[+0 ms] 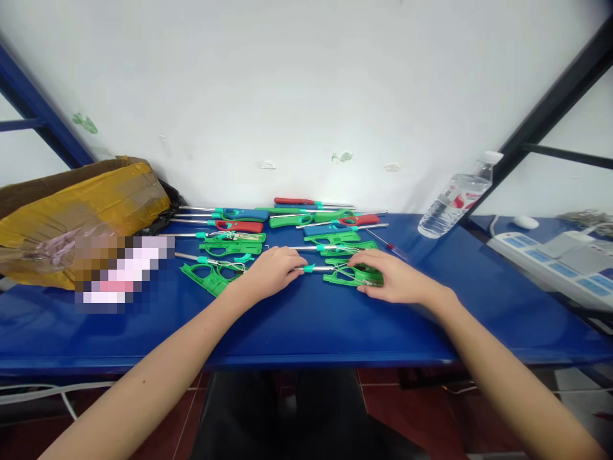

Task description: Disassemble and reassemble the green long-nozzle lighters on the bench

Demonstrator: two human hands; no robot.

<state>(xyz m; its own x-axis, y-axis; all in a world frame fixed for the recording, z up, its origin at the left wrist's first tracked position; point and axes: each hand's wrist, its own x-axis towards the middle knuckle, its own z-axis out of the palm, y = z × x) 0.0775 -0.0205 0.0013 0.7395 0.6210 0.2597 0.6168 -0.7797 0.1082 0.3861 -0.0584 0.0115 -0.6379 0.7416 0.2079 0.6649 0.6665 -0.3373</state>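
My left hand point(274, 273) is closed on the metal rod point(322, 269) of a lighter, left of its teal collar. Curled around the right end of a green lighter shell point(345, 278), my right hand point(389, 275) has its thumb and fingers at the shell's edges. Thin wires lie over that shell. Just behind it is another green shell point(366, 246) with a rod. To the left rest opened green lighters, one a tilted shell point(205, 279) with loose wires. Blue point(246, 214) and red point(244, 226) lighters lie farther back.
A screwdriver point(396, 250) lies behind my right hand. At the right are a tilted water bottle point(453, 203) and a white power strip point(550, 262). A taped cardboard box point(96, 198) stands at the left of the blue table point(287, 332), against the wall.
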